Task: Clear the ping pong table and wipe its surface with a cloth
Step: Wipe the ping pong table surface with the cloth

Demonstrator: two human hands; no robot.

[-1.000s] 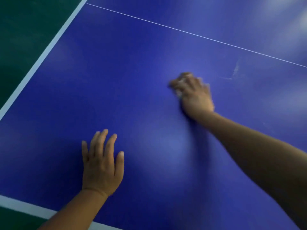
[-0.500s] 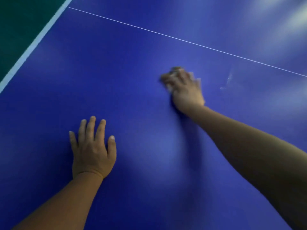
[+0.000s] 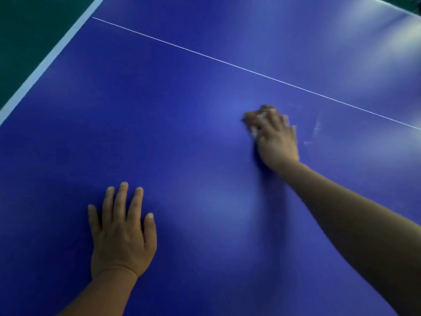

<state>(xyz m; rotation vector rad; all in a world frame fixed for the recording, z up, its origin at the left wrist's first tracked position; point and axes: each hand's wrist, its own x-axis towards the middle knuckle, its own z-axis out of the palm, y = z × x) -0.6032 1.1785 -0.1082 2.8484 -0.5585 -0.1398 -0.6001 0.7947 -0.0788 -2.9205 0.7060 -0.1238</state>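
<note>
Now my right hand [image 3: 276,137] fingers curl around the cloth [image 3: 254,132] beside the white smear [image 3: 316,127]; I should press evenly across it, left hand [image 3: 121,233] flat on the surface [image 3: 182,110].

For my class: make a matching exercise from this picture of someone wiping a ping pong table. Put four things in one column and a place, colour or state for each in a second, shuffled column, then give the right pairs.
Things:
1. left hand
2. right hand
3. cloth
4. smear

Descriptions:
A. whitish mark on the blue table, right of the wiping hand
B. flat on the table, fingers straight
C. mostly hidden, pale bits showing between the fingers
D. fingers curled, pressing down near the thin white line

Pairs: 1-B, 2-D, 3-C, 4-A
</note>
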